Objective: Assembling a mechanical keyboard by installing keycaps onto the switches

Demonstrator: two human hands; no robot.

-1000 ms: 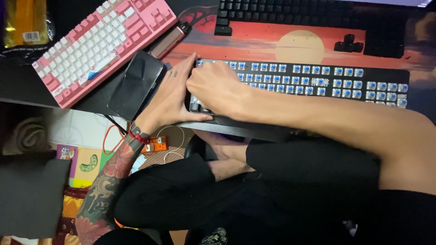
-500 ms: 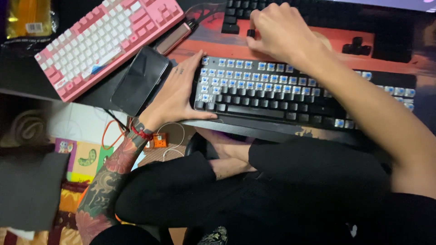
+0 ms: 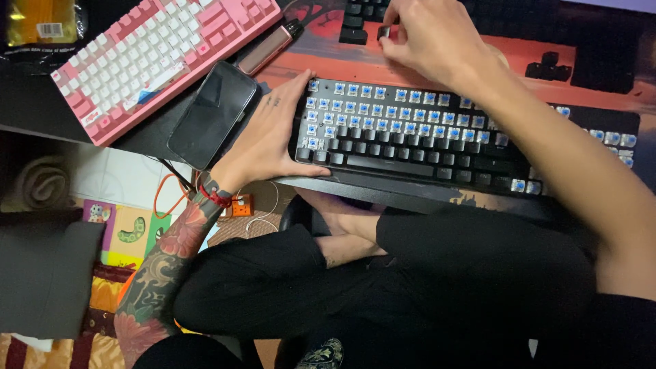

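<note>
A black keyboard (image 3: pixel 437 140) with bare blue switches on top and several black keycaps fitted along its lower rows lies on the red desk mat (image 3: pixel 519 51). My left hand (image 3: pixel 270 133) rests flat against the keyboard's left edge, thumb along its front. My right hand (image 3: pixel 427 37) is raised beyond the keyboard's far edge, with its fingertips pinched on a small black keycap (image 3: pixel 384 32) next to a cluster of loose black keycaps (image 3: pixel 362 20).
A pink and white keyboard (image 3: pixel 150 58) lies tilted at the upper left. A black phone (image 3: pixel 213 113) sits face up beside my left hand, and a pinkish stick-shaped device (image 3: pixel 268 46) lies behind it. More loose keycaps (image 3: pixel 550 65) sit at the right. Cables hang below the desk edge.
My right hand has left the keyboard and reached back to the loose keycaps, closing on one. The left hand has stayed at the keyboard's left edge.
</note>
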